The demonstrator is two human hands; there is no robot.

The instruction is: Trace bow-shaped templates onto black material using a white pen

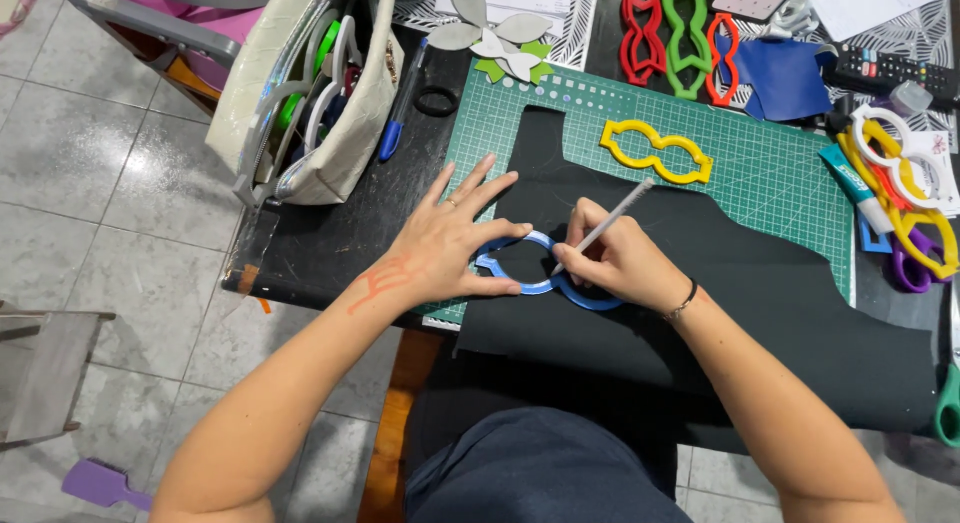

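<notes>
A blue plastic template with rounded loops lies flat on a black sheet of material. My left hand presses down on the template's left loop, fingers spread. Holding a thin white pencil, my right hand has its tip at the template's inner edge. The black sheet covers much of a green cutting mat and hangs over the table's near edge.
A yellow template sits on the mat. Red and green templates, blue fabric and a remote lie behind. A cream bag of templates stands at left, a blue pen beside it. White and yellow templates, a glue tube and scissors at right.
</notes>
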